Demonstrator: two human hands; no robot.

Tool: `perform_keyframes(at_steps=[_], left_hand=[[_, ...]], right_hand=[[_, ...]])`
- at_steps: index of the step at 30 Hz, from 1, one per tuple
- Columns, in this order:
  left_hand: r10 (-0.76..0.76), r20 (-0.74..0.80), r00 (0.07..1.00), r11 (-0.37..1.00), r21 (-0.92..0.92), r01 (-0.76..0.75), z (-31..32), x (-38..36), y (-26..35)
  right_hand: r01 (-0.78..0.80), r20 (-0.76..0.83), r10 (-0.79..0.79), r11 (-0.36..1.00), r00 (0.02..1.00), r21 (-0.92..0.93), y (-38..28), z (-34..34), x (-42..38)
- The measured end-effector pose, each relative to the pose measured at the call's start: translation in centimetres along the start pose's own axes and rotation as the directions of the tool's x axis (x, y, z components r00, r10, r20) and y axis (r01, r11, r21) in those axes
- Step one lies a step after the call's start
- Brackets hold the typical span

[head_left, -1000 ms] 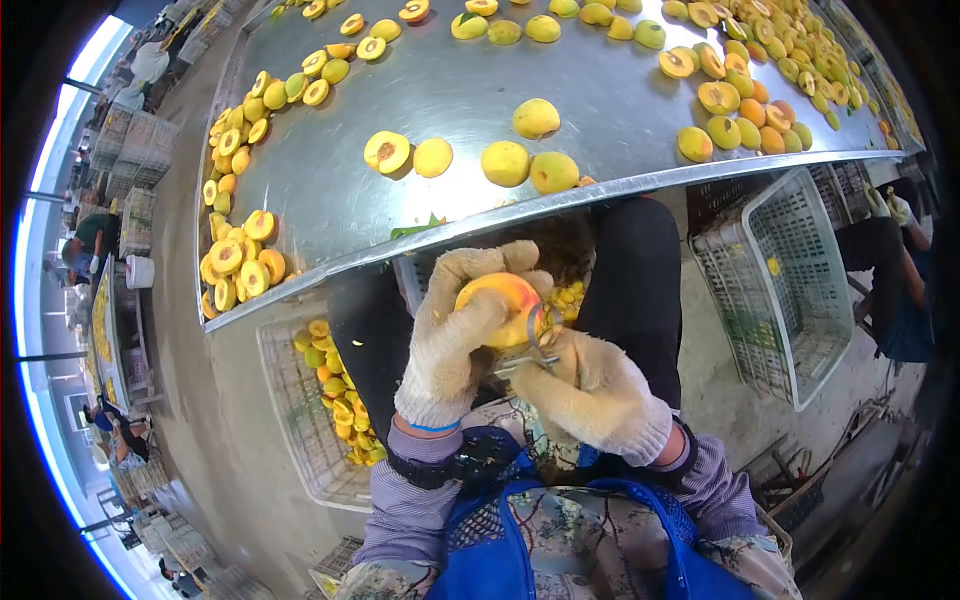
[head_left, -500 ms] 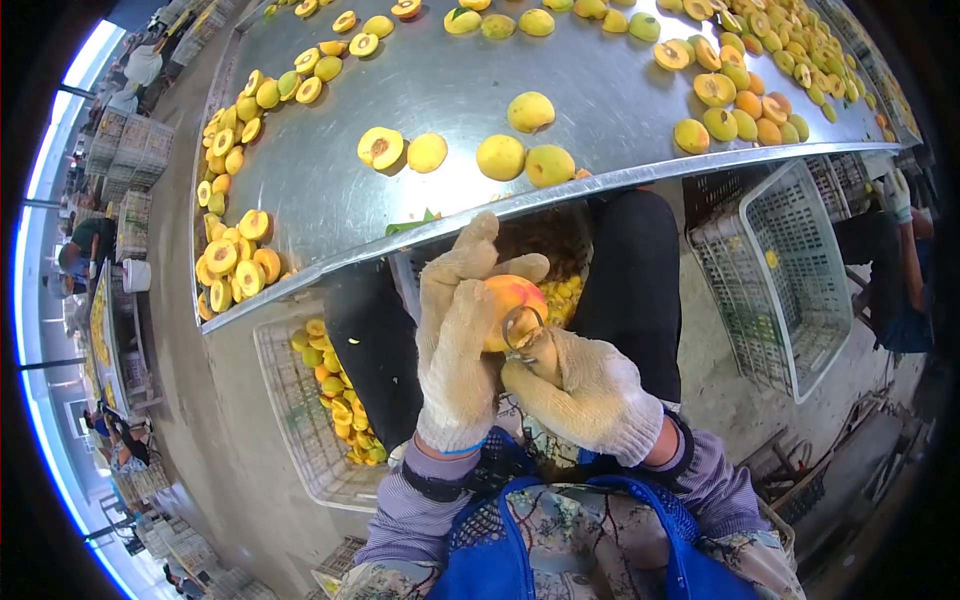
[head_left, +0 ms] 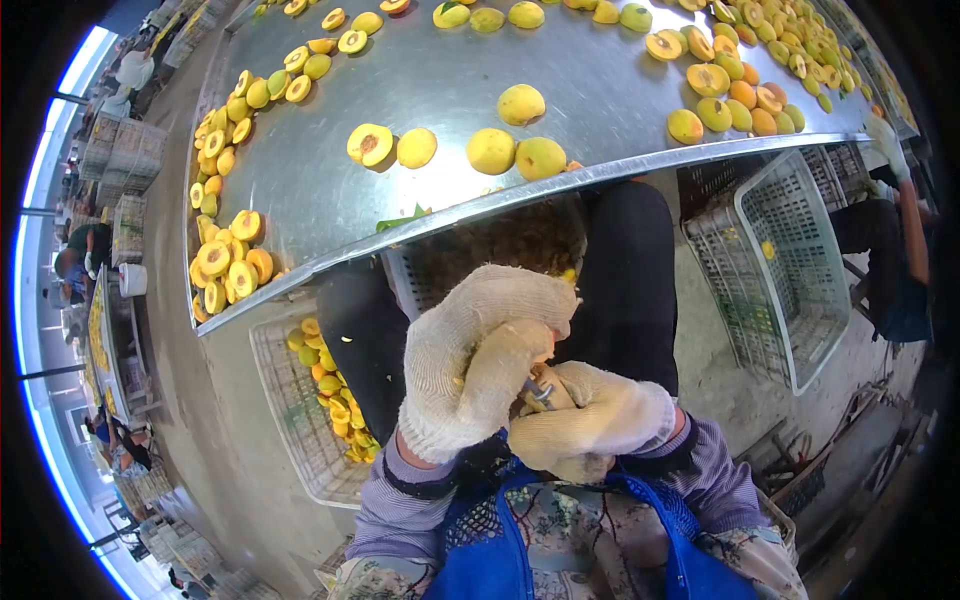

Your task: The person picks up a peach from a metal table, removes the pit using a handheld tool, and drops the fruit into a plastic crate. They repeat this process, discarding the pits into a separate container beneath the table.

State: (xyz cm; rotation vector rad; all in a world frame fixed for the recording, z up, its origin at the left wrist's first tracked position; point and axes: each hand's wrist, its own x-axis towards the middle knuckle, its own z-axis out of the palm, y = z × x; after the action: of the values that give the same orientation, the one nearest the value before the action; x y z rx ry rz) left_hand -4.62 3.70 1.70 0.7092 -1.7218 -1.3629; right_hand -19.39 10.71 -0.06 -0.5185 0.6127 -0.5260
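Note:
Both my hands wear pale knitted gloves and meet over my lap, below the table's near edge. My left hand (head_left: 485,350) is closed around a peach (head_left: 545,347); only a sliver of its orange side shows between the fingers. Gripped in my right hand (head_left: 595,415) is a pitting knife (head_left: 540,393), whose metal shank shows just beside the left fingers. Its looped blade is hidden at the fruit. Halved peaches (head_left: 371,145) and several rounded ones (head_left: 491,151) lie on the metal table (head_left: 330,200) in front of me.
A crate (head_left: 405,275) with brownish scraps stands between my knees. To the left, another crate (head_left: 262,370) holds yellow peach pieces. A tall plastic crate (head_left: 790,270) stands at the right, beside a co-worker's gloved hand (head_left: 885,145) at the table edge. More peaches (head_left: 790,50) are heaped at far right.
My left hand has turned over and closed round the peach, covering it. The knife's loop, visible before, is now hidden. The co-worker's gloved hand at right has moved up to the table edge.

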Motion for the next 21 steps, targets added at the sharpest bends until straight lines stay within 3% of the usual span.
perform_keyframes(at_steps=[1, 3, 6, 10, 12, 13, 15, 16, 18, 19, 21], left_hand=[[0.0, 0.0, 1.0, 1.0, -0.001, 0.0, -0.1, 0.2, 0.2], [0.098, 0.039, 0.994, 0.97, 0.219, -0.104, -0.3, 0.9, 0.5], [0.162, 0.082, 0.983, 0.945, 0.274, -0.179, -0.3, 1.3, 0.8], [0.082, 0.05, 0.995, 0.955, 0.283, -0.093, 0.1, 1.6, 1.9], [0.376, -0.013, 0.927, 0.9, 0.243, -0.361, 0.6, 1.3, 1.0], [0.377, -0.013, 0.926, 0.9, 0.244, -0.363, 0.3, 1.5, 1.1], [0.204, 0.127, 0.971, 0.945, 0.234, -0.229, -0.6, 1.7, 1.2], [0.208, 0.127, 0.97, 0.943, 0.236, -0.233, -0.8, 1.6, 1.1], [0.071, 0.173, 0.982, 0.997, -0.041, -0.065, -0.9, 1.2, 0.3], [0.073, 0.173, 0.982, 0.997, -0.042, -0.066, -0.8, 0.9, 0.1], [0.097, 0.067, 0.993, 0.974, -0.211, -0.081, -0.2, 0.5, -0.2]], right_hand=[[0.0, -0.001, 0.0, 1.0, 1.0, 0.0, 0.3, -0.2, 0.0], [0.047, 0.091, -0.06, 0.989, 0.994, 0.143, 1.1, -0.7, 0.2], [0.089, 0.048, -0.096, 0.988, 0.994, 0.128, 0.6, -0.3, -0.1], [0.062, 0.044, -0.066, 0.994, 0.997, 0.095, 0.3, -0.3, -0.3], [0.178, 0.022, -0.185, 0.968, 0.983, 0.175, 0.7, 0.4, -0.4], [0.178, 0.023, -0.185, 0.968, 0.982, 0.174, 1.1, 0.2, -0.4], [0.065, 0.129, -0.122, 0.924, 0.984, 0.377, 2.0, -0.6, -0.3], [0.067, 0.131, -0.124, 0.925, 0.984, 0.373, 1.9, -0.6, -0.4], [-0.048, 0.144, -0.03, 0.862, 0.989, 0.505, 2.0, -0.5, -0.6], [-0.046, 0.142, -0.03, 0.862, 0.989, 0.505, 2.2, -0.5, -0.6], [-0.061, 0.247, -0.102, 0.815, 0.964, 0.576, 2.6, -0.7, -0.4]])
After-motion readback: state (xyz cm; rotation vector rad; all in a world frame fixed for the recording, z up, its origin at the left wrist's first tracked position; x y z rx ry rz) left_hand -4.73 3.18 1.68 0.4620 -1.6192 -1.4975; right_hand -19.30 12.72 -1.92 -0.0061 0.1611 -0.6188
